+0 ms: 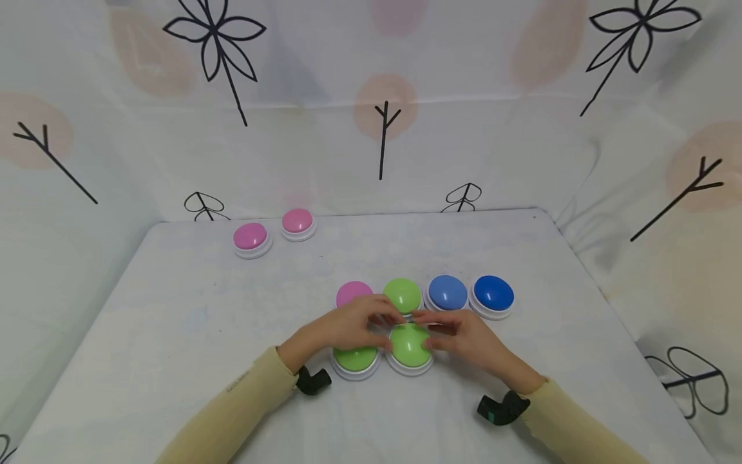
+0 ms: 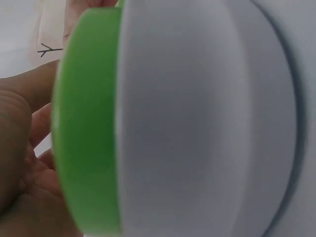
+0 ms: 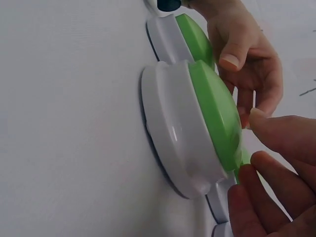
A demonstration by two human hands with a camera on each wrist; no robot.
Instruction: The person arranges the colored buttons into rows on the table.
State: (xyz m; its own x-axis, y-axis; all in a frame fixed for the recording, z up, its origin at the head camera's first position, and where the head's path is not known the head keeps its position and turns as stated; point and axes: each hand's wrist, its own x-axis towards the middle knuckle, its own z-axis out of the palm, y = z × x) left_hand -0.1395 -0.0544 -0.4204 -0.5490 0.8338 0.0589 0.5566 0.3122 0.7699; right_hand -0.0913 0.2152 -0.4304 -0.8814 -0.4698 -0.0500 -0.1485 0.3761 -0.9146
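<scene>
Green button (image 1: 410,347): glossy dome on a round white base, nearer and left of the dark blue button (image 1: 493,293). Left hand (image 1: 356,323) and right hand (image 1: 466,334) stand apart, fingers loosely bent, gripping nothing.

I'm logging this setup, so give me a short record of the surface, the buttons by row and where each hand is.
Surface: white tabletop
Far row: left pink button, right pink button
Middle row, left to right: third pink button, middle green button, light blue button, dark blue button
Near row: left green button, right green button
Left hand: over the left green button's far part, beside the right one
Right hand: at the right green button's right side
Contact: unclear for both hands
</scene>
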